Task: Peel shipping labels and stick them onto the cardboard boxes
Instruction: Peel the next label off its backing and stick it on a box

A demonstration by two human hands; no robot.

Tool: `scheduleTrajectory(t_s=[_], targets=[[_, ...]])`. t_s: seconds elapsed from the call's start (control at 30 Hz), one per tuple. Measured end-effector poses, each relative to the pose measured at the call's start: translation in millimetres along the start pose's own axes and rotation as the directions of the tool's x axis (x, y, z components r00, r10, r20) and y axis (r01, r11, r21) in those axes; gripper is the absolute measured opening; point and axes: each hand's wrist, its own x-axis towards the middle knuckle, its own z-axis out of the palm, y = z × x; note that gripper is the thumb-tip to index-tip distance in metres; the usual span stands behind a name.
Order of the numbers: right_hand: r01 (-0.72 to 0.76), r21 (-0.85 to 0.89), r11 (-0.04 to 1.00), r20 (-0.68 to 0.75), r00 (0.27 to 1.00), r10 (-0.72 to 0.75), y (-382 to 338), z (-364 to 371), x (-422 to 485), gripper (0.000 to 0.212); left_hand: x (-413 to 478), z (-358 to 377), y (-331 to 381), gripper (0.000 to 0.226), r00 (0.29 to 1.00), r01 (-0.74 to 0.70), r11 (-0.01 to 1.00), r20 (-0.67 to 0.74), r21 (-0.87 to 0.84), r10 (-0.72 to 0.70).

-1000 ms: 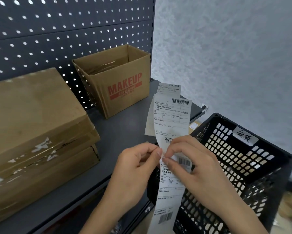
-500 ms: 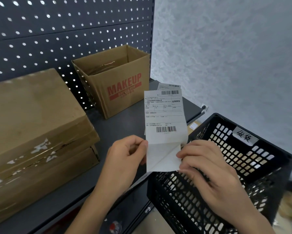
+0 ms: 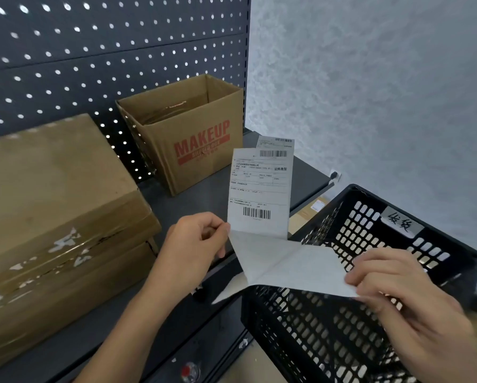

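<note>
Label [image 3: 259, 186] stands upright in the air over the shelf [image 3: 198, 203], with its long axis from 12 to 6 o'clock and the printed face toward the camera. The left hand [image 3: 196, 241] pinches its lower left corner between thumb and fingers. The right hand [image 3: 403, 294] pinches a blank white sheet [image 3: 292, 269], I think the backing, which leaves the lower edge of the label and stretches toward 4 o'clock over the crate [image 3: 328, 341]. The peel looks almost complete.

For the sticking, the boxes matter. The open box [image 3: 193, 145] lies at 10 o'clock from the label, near it. The closed box [image 3: 57, 189] lies at 9 o'clock from the left hand, its broad top facing up. Both are on the left side, so the left hand, which carries the label, is the nearer one.

The open box says "MAKEUP" in red; the smaller line under it is too blurred to read. The label has a barcode at its top and another near its bottom, with small print that I cannot read. A second label [image 3: 277, 140] shows at 12 o'clock behind it. The crate has a white tag [image 3: 400, 221] with two handwritten characters that I cannot read surely.
</note>
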Motion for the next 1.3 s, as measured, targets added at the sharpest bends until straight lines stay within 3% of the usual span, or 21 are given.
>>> scheduleTrajectory(t_s=[0.17,0.33,0.57,1.3], targets=[[-0.055,-0.026,0.998,-0.054,0.997,0.054,5,-12,-7,0.020,1,0,-4,0.029,0.999,-0.012,0.997,-0.030,0.076,0.014],[-0.082,-0.017,0.996,-0.082,0.993,0.080,12,-17,-9,0.005,5,3,-12,0.030,0.997,-0.022,0.979,-0.064,0.202,0.036],[-0.079,-0.022,0.997,-0.031,0.996,0.078,15,-21,1,0.006,17,0,-26,0.026,0.998,0.027,0.933,-0.065,0.358,-0.004],[-0.054,-0.093,0.994,0.014,0.998,0.056,16,-33,10,0.008,62,3,-20,0.029,0.990,0.138,0.864,-0.091,0.484,-0.107]])
